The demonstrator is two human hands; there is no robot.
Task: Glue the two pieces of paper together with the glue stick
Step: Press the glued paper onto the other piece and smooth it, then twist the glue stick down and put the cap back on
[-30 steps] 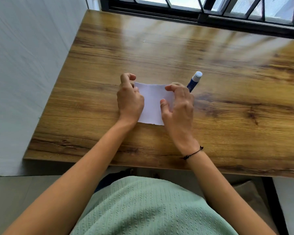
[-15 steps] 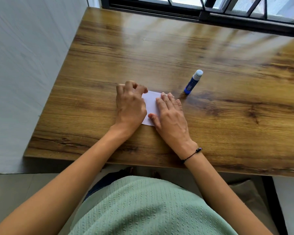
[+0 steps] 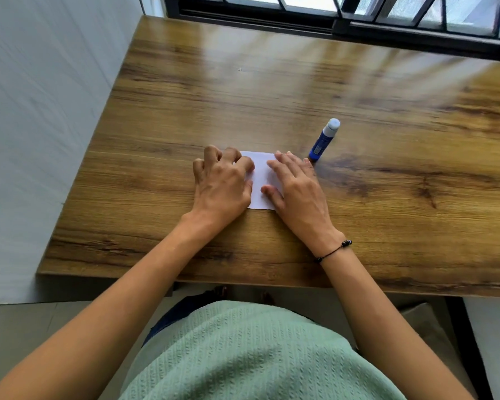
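Two hands (image 3: 260,186) flat on paper (image 3: 260,180); one glue stick (image 3: 324,140)

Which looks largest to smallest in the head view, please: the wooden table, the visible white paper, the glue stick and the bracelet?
1. wooden table
2. white paper, though both hands cover part of it
3. glue stick
4. bracelet, a thin cord; its visible length looks close to the glue stick's, so this last pair is unsure.

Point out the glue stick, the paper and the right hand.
glue stick (image 3: 322,141): head view, on its blue body.
paper (image 3: 259,176): head view, on the bare white strip between the hands.
right hand (image 3: 299,189): head view, on the back of the hand.
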